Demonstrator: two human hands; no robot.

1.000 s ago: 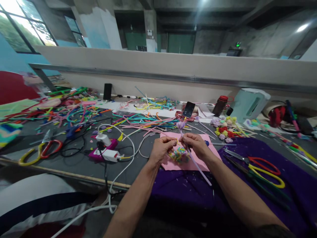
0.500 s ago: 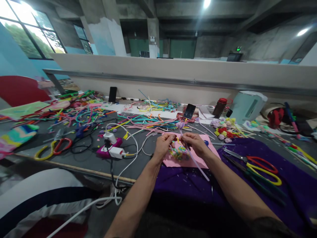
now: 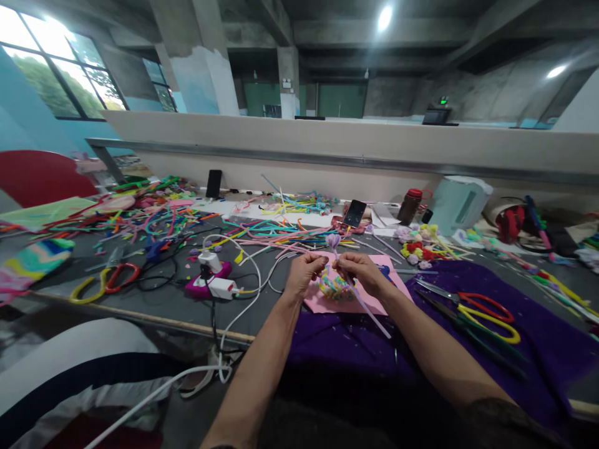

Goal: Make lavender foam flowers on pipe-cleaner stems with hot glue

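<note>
My right hand (image 3: pixel 361 272) is closed around the stem of a lilac pipe-cleaner flower (image 3: pixel 333 241). Its bloom sticks up above my fingers, and the pale stem (image 3: pixel 374 317) slants down to the right below them. Just left of the flower, my left hand (image 3: pixel 303 273) is closed in a pinch, a small gap away from the right fingers. What sits in that pinch is too small to make out. Beneath both hands lies a pink sheet (image 3: pixel 322 304), with a clump of small multicoloured pieces (image 3: pixel 337 287) on it, partly hidden by my hands.
Scissors with red and yellow handles (image 3: pixel 489 318) and dark-green-handled pliers (image 3: pixel 491 346) lie on purple cloth (image 3: pixel 556 355) at right. Another pair of scissors (image 3: pixel 105 284) and a power strip (image 3: pixel 208 284) with cables are left. Pipe cleaners (image 3: pixel 276 234), a phone (image 3: pixel 354 214), a bottle (image 3: pixel 410 207) and a kettle (image 3: pixel 461 202) stand behind.
My left hand has drawn slightly left, so the gap between the hands is a little wider. The flower stays in my right hand. The whole view has shifted slightly.
</note>
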